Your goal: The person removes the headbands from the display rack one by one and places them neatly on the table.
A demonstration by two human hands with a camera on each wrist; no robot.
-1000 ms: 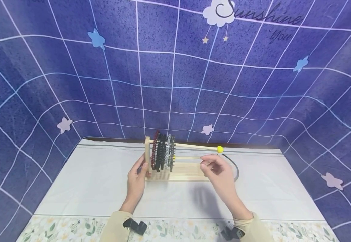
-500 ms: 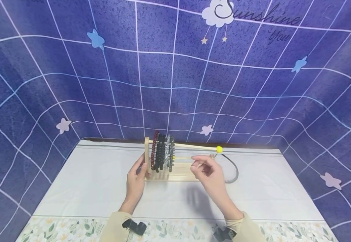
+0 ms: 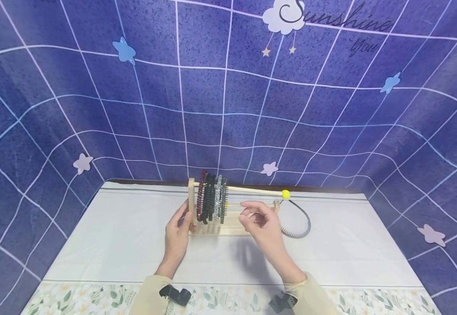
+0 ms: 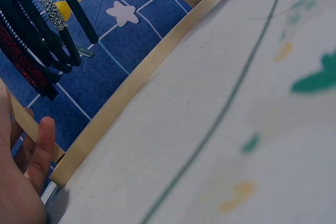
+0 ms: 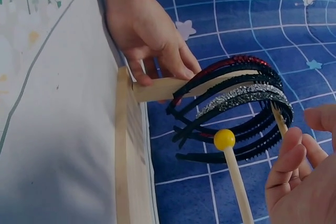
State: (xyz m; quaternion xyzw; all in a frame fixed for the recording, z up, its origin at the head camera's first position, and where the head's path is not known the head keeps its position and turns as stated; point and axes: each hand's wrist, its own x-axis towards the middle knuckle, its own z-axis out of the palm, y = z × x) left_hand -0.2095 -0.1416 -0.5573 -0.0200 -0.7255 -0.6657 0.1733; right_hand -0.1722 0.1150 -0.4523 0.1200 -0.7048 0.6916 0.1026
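Note:
A wooden headband stand (image 3: 191,192) lies along the back of the white table. Several headbands (image 3: 212,199) in black, dark red and glittery silver hang together on its upper rod. My left hand (image 3: 178,232) grips the stand's left upright, with fingertips and thumb on opposite sides. My right hand (image 3: 263,225) hovers at the lower rod, just right of the headbands, its fingers loosely bent. In the right wrist view, this hand holds nothing that I can see; a yellow ball (image 5: 224,139) tips the lower rod, apart from the fingers.
One dark toothed headband (image 3: 306,214) lies right of the stand. The upper rod ends in another yellow ball (image 3: 285,194). A blue grid-patterned curtain (image 3: 228,109) stands behind the table; a floral strip (image 3: 212,299) runs along the near edge.
My right hand has moved left along the lower rod, uncovering the stand's right upright and more of the headband there. The left hand stays on the stand; the hanging headbands have not moved.

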